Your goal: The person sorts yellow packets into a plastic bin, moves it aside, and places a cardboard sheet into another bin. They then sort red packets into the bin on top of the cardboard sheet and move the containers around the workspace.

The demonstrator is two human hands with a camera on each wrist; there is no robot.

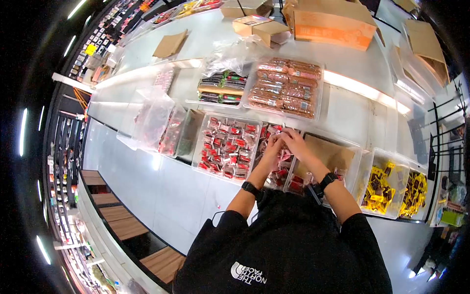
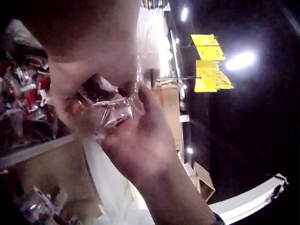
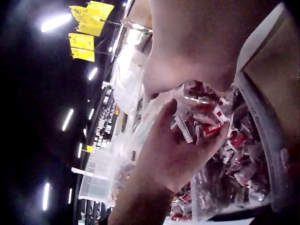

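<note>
In the head view both hands meet over a clear bin of small red-and-white wrapped snack packets (image 1: 277,175). My left hand (image 1: 271,151) is cupped around several of these packets (image 3: 205,123), as the right wrist view shows. My right hand (image 1: 296,145) comes in from the other side, its fingers bent onto the same bunch. Clear, shiny wrappers (image 2: 118,114) show between the two hands in the left wrist view. Some fingertips are hidden behind the hands and wrappers. A bin of similar red packets (image 1: 227,147) lies left of the hands.
Right of the hands stands a bin with a cardboard sheet (image 1: 330,152). Bins of yellow packets (image 1: 379,188) lie farther right. Behind are a bin of brown packaged rolls (image 1: 284,88), one of dark packs (image 1: 223,88), and a large cardboard box (image 1: 333,27).
</note>
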